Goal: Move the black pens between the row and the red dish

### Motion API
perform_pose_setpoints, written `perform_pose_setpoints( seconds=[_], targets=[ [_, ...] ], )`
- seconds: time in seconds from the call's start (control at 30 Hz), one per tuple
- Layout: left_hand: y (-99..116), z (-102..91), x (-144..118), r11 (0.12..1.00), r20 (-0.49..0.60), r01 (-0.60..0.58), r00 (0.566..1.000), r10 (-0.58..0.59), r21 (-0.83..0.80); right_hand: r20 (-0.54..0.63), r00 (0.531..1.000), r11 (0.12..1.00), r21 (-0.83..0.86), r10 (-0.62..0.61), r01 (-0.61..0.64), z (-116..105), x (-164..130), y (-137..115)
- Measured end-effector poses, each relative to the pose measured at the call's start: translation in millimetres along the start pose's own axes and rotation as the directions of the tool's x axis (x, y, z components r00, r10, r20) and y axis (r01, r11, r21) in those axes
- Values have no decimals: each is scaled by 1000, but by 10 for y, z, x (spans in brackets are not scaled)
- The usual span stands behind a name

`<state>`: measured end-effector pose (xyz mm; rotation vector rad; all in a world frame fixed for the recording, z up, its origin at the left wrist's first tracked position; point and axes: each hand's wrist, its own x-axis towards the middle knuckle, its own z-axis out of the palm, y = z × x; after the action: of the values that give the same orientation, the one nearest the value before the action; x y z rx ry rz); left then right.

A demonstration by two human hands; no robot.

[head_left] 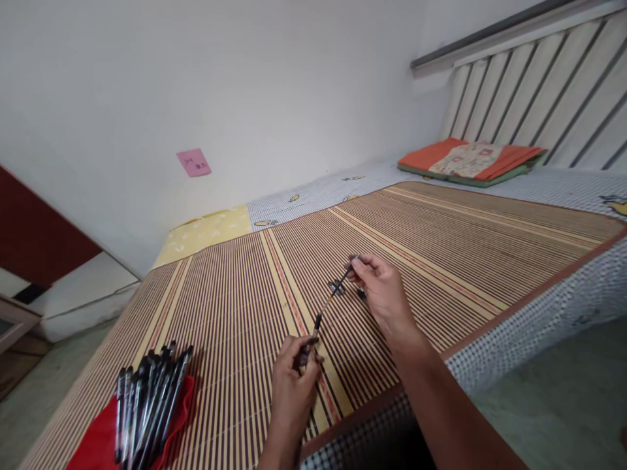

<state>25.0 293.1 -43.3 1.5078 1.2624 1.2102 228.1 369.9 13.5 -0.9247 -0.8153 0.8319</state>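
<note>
My left hand (296,372) is closed around a pen barrel (317,323), whose dark grip end sticks out up and to the right. Between finger and thumb, my right hand (379,284) pinches the dark far end of a thin pen refill (337,290). The refill runs in a slanted line down to the barrel's open end; whether its tip sits inside cannot be made out. Close to my right hand, small dark pieces (361,295) lie on the striped bamboo mat (235,313), partly hidden, their kind unclear.
A bunch of black-capped pens (151,398) lies on a red cloth or bag (98,434) at the lower left. Folded orange and green fabric (470,160) rests by the slatted headboard (529,91). A pink note (194,162) sticks to the white wall (274,98).
</note>
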Motion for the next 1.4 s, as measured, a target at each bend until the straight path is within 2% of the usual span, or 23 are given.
perform_pose_setpoints(
  seconds=[0.2,0.43,0.67,0.8,0.93,1.13,1.27,1.4],
  targets=[
    [-3,3,-1,997,2,34,999,-34,-62,28,999,999,-29,39,-39,26,-26,-35],
    [66,15,-17,975,107,121,989,-102,-187,84,995,994,-96,-46,54,9,-32,-179],
    [57,-3,-18,998,64,23,998,-18,-66,170,975,974,-147,-145,171,12,-67,-307],
    [119,2,-20,996,83,43,996,-37,-78,199,963,963,-160,-184,217,32,-102,-347],
    [190,11,-12,981,113,90,991,-71,-174,161,976,980,-115,-145,165,80,-115,-306],
    [163,-21,-14,962,108,115,990,-90,-249,41,992,993,26,-119,118,104,-89,-197],
    [172,-33,-27,967,116,137,987,-114,-217,52,992,993,46,-114,112,88,-78,-151],
    [172,-23,-15,967,113,109,990,-85,-230,69,991,993,32,-115,113,78,-76,-141]
  ],
)
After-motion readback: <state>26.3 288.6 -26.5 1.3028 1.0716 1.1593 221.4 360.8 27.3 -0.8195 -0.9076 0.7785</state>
